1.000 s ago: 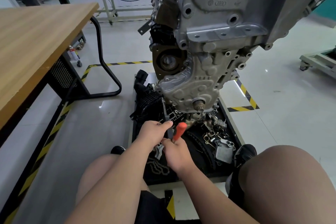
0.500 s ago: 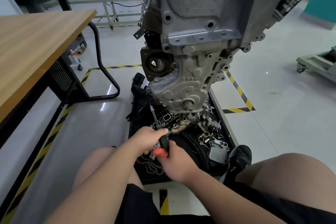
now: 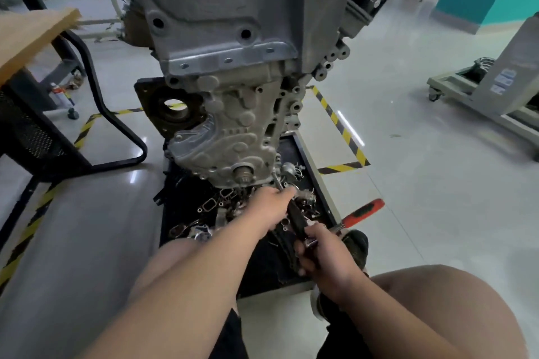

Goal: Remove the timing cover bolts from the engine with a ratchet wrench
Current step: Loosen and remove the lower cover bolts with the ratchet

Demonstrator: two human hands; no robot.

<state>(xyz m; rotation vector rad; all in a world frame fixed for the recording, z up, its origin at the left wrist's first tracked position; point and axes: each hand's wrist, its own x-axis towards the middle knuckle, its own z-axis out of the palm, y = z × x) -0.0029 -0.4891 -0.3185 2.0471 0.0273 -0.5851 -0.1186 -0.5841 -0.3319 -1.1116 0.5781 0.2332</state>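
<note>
The engine point(image 3: 233, 9) hangs over a parts tray point(image 3: 313, 178), with the timing cover point(image 3: 233, 137) facing the operator. The ratchet wrench point(image 3: 361, 213) reaches the cover's lower right edge. The left hand point(image 3: 271, 204) grips the extension and the right hand point(image 3: 323, 256) grips the handle. Keep the socket square on the bolt.

The engine point(image 3: 233, 67) stands over the far half of a tray point(image 3: 319, 181) on the floor point(image 3: 423, 183), its timing cover point(image 3: 233, 137) facing the person. Loose parts point(image 3: 210, 207) lie in the tray before it. Near the tray's right edge the left hand point(image 3: 268, 204) holds the ratchet wrench point(image 3: 361, 213) just below the cover. The right hand point(image 3: 323, 256) grips it nearer the person, and its handle juts past the right rim. A desk point(image 3: 29, 35) stands well left and a cart point(image 3: 481, 90) well right.
</note>
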